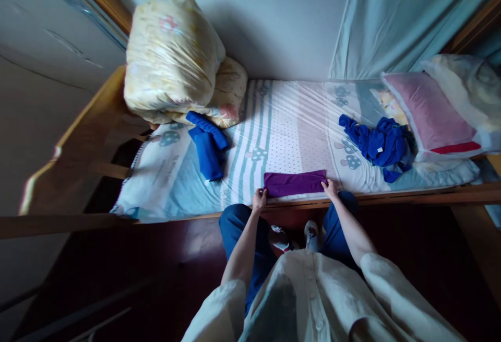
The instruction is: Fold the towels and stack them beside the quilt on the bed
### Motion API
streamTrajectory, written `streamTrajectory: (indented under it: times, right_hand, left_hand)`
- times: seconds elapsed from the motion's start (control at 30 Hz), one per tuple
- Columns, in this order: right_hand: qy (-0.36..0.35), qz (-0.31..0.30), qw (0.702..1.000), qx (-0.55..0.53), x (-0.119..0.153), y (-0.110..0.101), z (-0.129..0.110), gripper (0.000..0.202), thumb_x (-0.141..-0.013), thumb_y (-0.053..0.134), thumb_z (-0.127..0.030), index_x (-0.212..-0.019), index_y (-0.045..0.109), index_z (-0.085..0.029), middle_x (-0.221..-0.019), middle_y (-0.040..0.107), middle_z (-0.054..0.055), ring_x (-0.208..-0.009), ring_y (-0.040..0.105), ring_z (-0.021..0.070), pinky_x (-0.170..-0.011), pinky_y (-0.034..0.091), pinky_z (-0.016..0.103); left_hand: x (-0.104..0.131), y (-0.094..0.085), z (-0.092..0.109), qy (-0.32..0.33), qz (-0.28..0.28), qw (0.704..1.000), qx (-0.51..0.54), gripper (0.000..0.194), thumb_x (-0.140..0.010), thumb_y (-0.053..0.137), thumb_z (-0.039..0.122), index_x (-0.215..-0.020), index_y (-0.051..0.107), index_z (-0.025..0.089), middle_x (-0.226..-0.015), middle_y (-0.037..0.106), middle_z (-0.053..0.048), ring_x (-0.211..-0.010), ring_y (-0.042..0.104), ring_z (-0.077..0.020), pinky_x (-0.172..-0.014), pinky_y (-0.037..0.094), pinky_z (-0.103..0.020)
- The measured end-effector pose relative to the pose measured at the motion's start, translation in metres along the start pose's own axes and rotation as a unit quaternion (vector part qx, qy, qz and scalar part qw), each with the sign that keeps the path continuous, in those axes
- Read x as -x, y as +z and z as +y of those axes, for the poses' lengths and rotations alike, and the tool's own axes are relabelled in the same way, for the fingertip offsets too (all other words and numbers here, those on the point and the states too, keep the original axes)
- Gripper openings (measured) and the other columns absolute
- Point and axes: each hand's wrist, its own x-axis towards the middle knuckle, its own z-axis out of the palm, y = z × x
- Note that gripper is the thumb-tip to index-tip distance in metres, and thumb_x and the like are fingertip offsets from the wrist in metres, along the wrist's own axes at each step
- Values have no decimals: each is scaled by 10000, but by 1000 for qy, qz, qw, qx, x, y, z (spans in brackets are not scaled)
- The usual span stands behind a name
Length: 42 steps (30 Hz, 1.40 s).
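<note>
A purple cloth [294, 184], folded into a long flat strip, lies at the near edge of the bed. My left hand [259, 199] pinches its left end near the lower corner. At the opposite end, the fingers of my right hand [331, 189] are closed on the cloth's right edge. Farther left on the bed are folded blue cloths [208, 150], one partly across another. To the right lies a crumpled heap of blue cloth [381, 142] with a small white tag showing.
A patterned sheet [279, 122] covers the mattress. A bulky yellow quilt [172, 55] is piled at the left end, by the wooden bed end [78, 133]. A pink pillow [446, 109] lies at the right end. A wooden rail [415, 196] runs along the front, against my knees.
</note>
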Motion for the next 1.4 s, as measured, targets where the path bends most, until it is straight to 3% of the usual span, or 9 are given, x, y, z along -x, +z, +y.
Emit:
streamTrajectory:
  times: [0.33,0.43,0.5,0.6,0.7,0.83,1.1,1.23,1.4]
  right_hand:
    - [54,-18,998,-13,3,3,0,317,-998,559,-290,-1244,690,-139,-1177,756,163,-1157,679,268,-1024,493,331]
    - [42,-1,999,-19,10,0,-3,323,-1007,532,-273,-1273,667,-150,-1219,738,153,-1179,659,263,-1037,490,344]
    - [-4,47,999,-19,18,-1,-5,346,-1011,498,-243,-1309,647,-148,-1266,713,164,-1211,634,268,-1056,483,373]
    - [-131,110,985,0,32,0,-7,381,-1001,467,-204,-1328,652,-140,-1313,690,182,-1254,602,283,-1087,462,427]
    - [-228,74,969,52,44,4,-9,452,-962,508,-189,-1396,627,-138,-1416,650,178,-1339,553,286,-1138,420,454]
    - [-240,9,961,139,48,7,-10,598,-900,486,-89,-1495,543,-106,-1545,549,184,-1457,467,278,-1162,395,465]
    - [-222,-16,951,213,27,2,-22,629,-910,405,5,-1504,553,-139,-1533,542,191,-1450,508,280,-1178,400,515]
    - [-216,-48,949,225,36,-7,-24,618,-910,405,18,-1483,573,-137,-1521,548,197,-1445,516,267,-1176,409,495]
    - [-202,-78,948,233,67,-17,-18,588,-924,381,18,-1448,605,-128,-1495,579,204,-1435,529,250,-1158,416,450]
  left_hand:
    - [-4,6,-3,-2,10,1000,-25,250,-971,506,334,-1049,658,151,-950,759,-148,-949,720,-278,-875,531,-373]
    - [1,4,-3,25,26,999,-23,250,-951,521,279,-1135,650,169,-1075,749,-136,-1036,699,-259,-961,520,-380]
    - [6,3,-5,90,42,995,-33,292,-941,528,253,-1194,649,174,-1208,720,-151,-1154,661,-268,-1039,493,-404]
    - [18,8,-11,265,36,960,-79,350,-953,522,266,-1263,653,172,-1357,671,-170,-1296,594,-303,-1112,460,-458]
    - [26,19,-18,363,2,920,-145,458,-956,493,250,-1388,600,143,-1480,600,-182,-1417,515,-316,-1178,414,-486]
    - [21,31,-24,368,-28,898,-238,646,-908,384,84,-1552,439,90,-1557,517,-213,-1506,425,-305,-1240,330,-525]
    - [-3,28,-18,383,-64,870,-303,702,-855,371,-35,-1548,428,60,-1504,545,-273,-1462,486,-326,-1211,372,-544]
    - [4,21,-25,384,-89,863,-317,670,-854,386,-37,-1507,486,77,-1504,555,-250,-1449,507,-305,-1217,380,-491]
    - [23,15,-37,391,-111,861,-307,636,-863,434,-8,-1476,538,129,-1461,607,-216,-1411,551,-295,-1211,406,-475]
